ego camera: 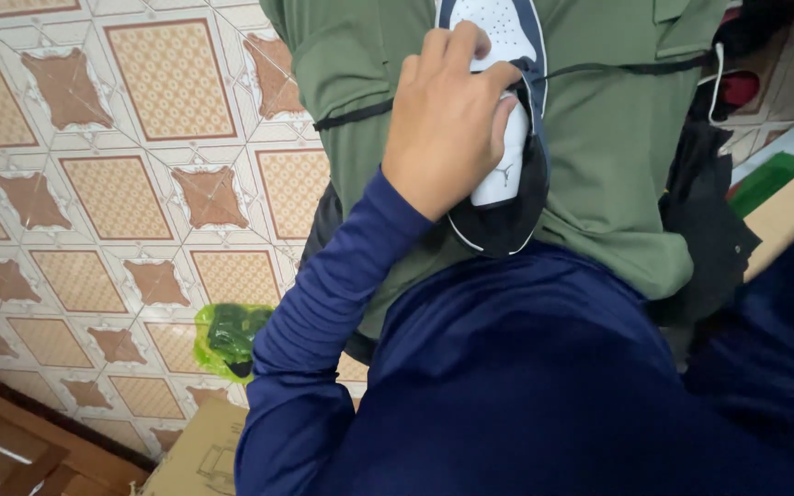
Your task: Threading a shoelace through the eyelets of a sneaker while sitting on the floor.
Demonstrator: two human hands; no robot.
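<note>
Gripping a white and navy shoe (pixel 507 92) at its collar, the left hand (pixel 443 124) is the only hand in the head view; the right hand is out of frame, so I cannot tell what it does. Going left to right: far left of the hand lies patterned tile floor (pixel 121 184), and down-left of the forearm a crumpled green plastic bag (pixel 230 338) sits beside a cardboard box (pixel 199 455). The forearm, in a dark blue sleeve (pixel 323 303), rises steeply from lower left to the wrist, which is bent so the knuckles face the camera. The fingers (pixel 457 46) curl over the shoe's left edge, the thumb pressing across the tongue near the opening; the hand is mostly closed, with a wrapped rather than pinched hold. The shoe hangs heel toward the camera, directly under and right of the palm, resting against green fabric (pixel 618 138) worn by another person. Further right are dark cloth (pixel 705 220) and a green object (pixel 769 179). Risk, as judgement: the hold covers only one side of the collar, so the shoe could twist or slip out if pulled. A thin black cord (pixel 599 68) running rightward from the hand could snag the fingers. With no second hand visibly supporting it, the sole end is free to swing.
</note>
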